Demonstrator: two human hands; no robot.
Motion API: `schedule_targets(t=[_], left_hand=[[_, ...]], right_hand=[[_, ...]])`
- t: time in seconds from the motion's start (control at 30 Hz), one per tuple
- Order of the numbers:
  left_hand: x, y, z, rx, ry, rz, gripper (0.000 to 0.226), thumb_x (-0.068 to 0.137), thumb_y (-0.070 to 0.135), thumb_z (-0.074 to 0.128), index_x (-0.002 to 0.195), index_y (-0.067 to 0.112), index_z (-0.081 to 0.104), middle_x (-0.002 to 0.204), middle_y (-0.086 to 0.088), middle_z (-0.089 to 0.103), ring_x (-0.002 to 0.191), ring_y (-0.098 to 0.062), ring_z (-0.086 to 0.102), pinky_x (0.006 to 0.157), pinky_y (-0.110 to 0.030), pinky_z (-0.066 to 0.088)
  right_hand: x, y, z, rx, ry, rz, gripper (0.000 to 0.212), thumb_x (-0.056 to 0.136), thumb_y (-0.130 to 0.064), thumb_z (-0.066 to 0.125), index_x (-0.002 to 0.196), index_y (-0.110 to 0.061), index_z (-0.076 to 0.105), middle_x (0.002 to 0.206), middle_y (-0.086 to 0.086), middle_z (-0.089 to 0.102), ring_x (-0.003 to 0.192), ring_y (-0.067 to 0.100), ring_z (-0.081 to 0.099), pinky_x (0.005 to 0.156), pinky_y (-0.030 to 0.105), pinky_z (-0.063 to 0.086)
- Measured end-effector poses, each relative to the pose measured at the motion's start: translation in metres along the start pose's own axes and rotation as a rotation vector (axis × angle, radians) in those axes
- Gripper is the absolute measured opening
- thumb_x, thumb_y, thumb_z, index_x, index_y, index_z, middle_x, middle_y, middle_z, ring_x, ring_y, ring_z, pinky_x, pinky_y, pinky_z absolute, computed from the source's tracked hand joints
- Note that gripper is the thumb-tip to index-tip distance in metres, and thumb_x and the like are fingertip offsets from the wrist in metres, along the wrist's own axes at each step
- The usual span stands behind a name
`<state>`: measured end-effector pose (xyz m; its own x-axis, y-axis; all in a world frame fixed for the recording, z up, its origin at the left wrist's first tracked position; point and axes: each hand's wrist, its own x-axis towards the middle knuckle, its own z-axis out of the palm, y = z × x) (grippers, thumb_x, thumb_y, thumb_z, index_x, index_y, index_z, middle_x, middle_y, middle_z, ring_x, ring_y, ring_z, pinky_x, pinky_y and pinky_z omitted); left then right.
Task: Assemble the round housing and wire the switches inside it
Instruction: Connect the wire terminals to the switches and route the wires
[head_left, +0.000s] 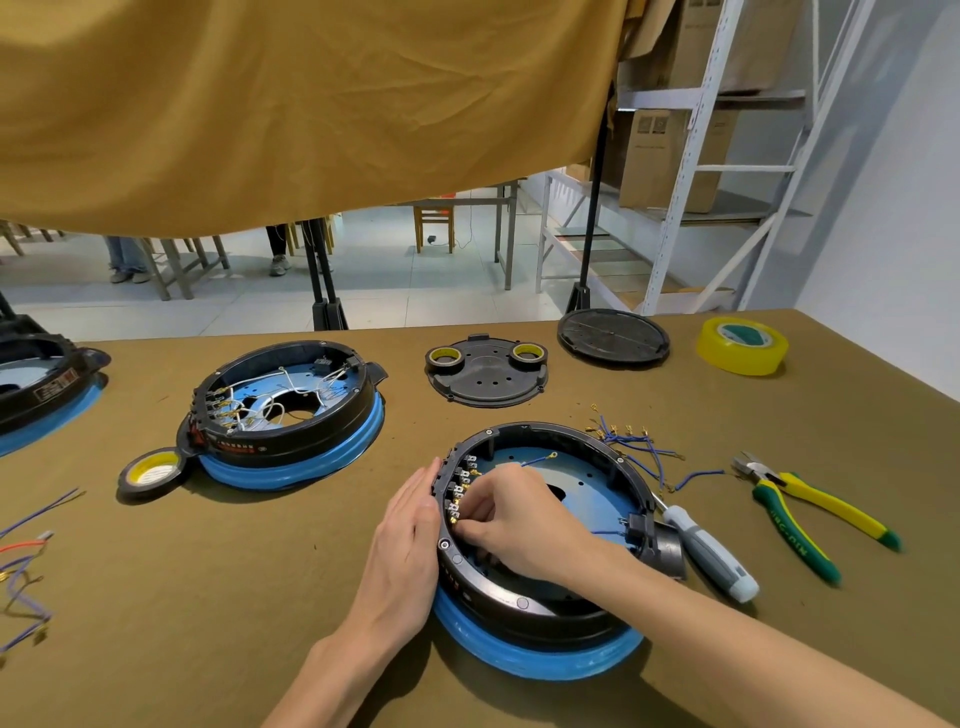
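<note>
Wiring stage, pretty clearly. Round housing (540, 519) sitting front and centre on the table (234, 571), blue base underneath. Left hand (410, 540) flat and open against the outer wall, just bracing. Right hand (511, 514) reaching inside, fingers curled at the row of switches (464, 480), probably pinching a terminal, can't tell for sure. Next up, probably: grabbing one of the loose blue wires (636, 449) beside the rim and pushing it on. Fiddly stuff.
</note>
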<state>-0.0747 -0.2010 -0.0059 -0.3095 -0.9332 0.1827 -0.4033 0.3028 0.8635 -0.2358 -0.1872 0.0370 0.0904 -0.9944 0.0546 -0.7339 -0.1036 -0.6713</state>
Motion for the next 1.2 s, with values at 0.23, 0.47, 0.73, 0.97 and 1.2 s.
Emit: schedule_targets(t=[0.23,0.47,0.73,0.97,1.2], left_hand=[[0.0,0.003,-0.002,-0.009,-0.006,0.004,0.068,0.099,0.053,0.019,0.159,0.025,0.033,0.164,0.009,0.035,0.151,0.001,0.024,0.128,-0.035,0.019],[-0.003,0.003,-0.002,-0.01,0.003,0.004,0.067,0.099,0.051,0.019,0.158,0.023,0.034,0.164,0.007,0.036,0.15,0.001,0.025,0.127,-0.031,0.019],[-0.002,0.004,-0.002,0.033,0.023,0.02,0.068,0.098,0.054,0.018,0.157,0.025,0.035,0.162,0.009,0.039,0.149,0.0,0.028,0.127,-0.037,0.023],[-0.002,0.003,-0.002,0.032,0.03,0.013,0.067,0.098,0.053,0.018,0.157,0.025,0.035,0.161,0.01,0.039,0.147,0.002,0.029,0.126,-0.031,0.023],[-0.002,0.005,-0.003,0.048,0.03,0.014,0.068,0.098,0.052,0.017,0.158,0.024,0.034,0.162,0.009,0.039,0.148,0.001,0.028,0.125,-0.028,0.021]], right_hand=[[0.0,-0.004,-0.002,0.006,-0.012,-0.014,0.008,0.094,-0.012,0.072,0.089,-0.011,0.078,0.075,0.001,0.076,0.06,0.007,0.071,0.064,0.026,0.063],[-0.001,-0.004,-0.003,0.087,-0.058,0.018,0.006,0.094,-0.013,0.074,0.095,-0.008,0.076,0.079,0.004,0.077,0.064,0.013,0.075,0.064,0.03,0.064],[-0.004,0.008,-0.022,0.248,0.01,0.197,0.007,0.091,-0.007,0.072,0.094,-0.012,0.069,0.077,0.007,0.078,0.069,0.02,0.076,0.066,0.032,0.064],[0.007,-0.008,-0.021,0.48,0.003,0.382,0.009,0.088,0.005,0.075,0.087,-0.001,0.068,0.078,0.017,0.074,0.067,0.024,0.076,0.066,0.03,0.064],[0.015,-0.011,-0.015,0.481,0.051,0.435,0.021,0.084,0.009,0.077,0.081,-0.007,0.064,0.082,0.018,0.073,0.076,0.032,0.078,0.073,0.038,0.065]])
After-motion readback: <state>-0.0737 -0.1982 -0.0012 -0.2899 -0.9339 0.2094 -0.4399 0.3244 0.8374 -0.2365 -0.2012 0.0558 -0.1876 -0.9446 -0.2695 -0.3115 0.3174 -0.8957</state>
